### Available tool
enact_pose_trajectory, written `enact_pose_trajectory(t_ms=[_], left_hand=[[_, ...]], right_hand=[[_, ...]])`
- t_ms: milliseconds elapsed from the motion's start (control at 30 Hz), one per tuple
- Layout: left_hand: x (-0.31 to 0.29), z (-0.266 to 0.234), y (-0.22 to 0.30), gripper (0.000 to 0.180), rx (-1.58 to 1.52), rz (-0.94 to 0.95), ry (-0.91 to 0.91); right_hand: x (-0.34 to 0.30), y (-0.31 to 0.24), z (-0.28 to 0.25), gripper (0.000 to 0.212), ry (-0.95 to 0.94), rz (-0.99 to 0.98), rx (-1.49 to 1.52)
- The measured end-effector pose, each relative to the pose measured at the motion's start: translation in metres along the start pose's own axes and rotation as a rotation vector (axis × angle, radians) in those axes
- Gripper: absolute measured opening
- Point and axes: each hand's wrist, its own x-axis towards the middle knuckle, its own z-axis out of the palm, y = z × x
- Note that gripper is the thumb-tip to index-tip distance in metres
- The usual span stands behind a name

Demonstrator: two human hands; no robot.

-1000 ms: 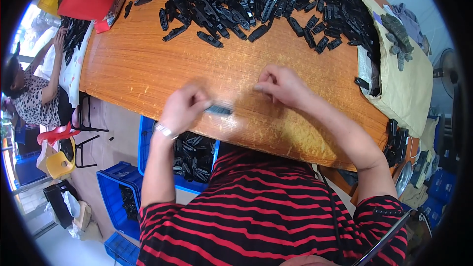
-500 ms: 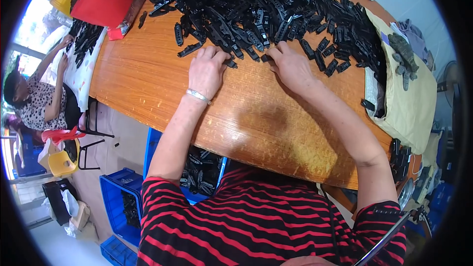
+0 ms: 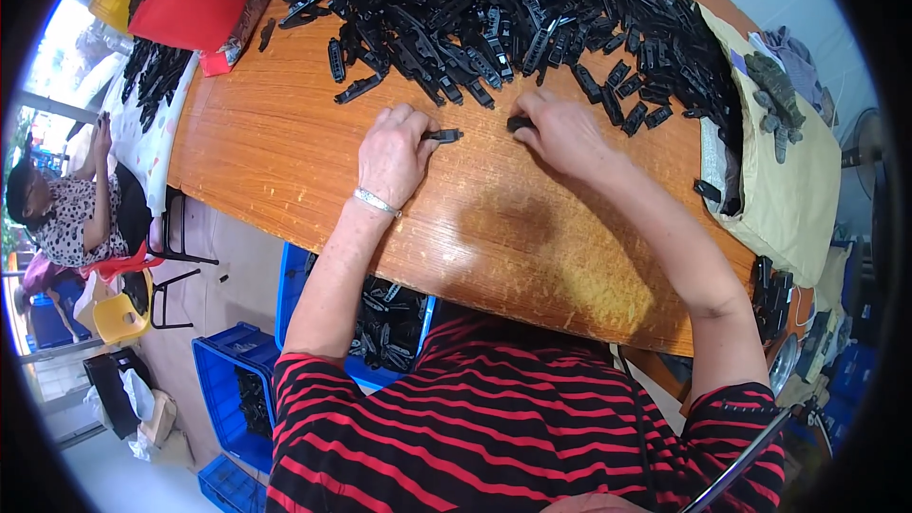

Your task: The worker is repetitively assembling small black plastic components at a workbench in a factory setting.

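Observation:
Over the wooden table my left hand (image 3: pixel 394 147) pinches a small black plastic part (image 3: pixel 445 136), whose end sticks out to the right of the fingers. My right hand (image 3: pixel 560 133) is closed on another black plastic part (image 3: pixel 518 123), mostly covered by the fingers. The two parts are apart, with bare wood between them. Just beyond both hands spreads a large pile of black plastic parts (image 3: pixel 446 24), long and narrow with slotted bodies.
The worn wooden table (image 3: pixel 285 142) reaches to my body. A red bag (image 3: pixel 195 0) stands far left, a cream cloth bag (image 3: pixel 793 199) right. Blue crates (image 3: pixel 223 361) with black parts sit below left. Another person (image 3: pixel 71 209) sits at a table on the left.
Both hands have drawn back a little from the pile, each with a black part. The person on the left has brought their hands together.

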Motion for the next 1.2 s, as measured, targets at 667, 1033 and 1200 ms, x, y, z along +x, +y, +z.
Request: enact_pose_trajectory(t_ms=[667,1033,1200], left_hand=[[-0.007,0.002,0.005,0.016,-1.158,-0.495,-0.040],[-0.015,0.003,0.049,0.024,-1.474,-0.605,-0.135],[-0.020,0.017,0.048,0.014,-1.209,-0.584,-0.185]], right_hand=[[-0.046,-0.035,0.011,0.009,0.260,-0.164,0.319],[-0.038,-0.027,-0.010,0.015,-0.175,0.546,1.124],[-0.033,-0.023,-0.017,0.015,-0.361,0.572,0.967]])
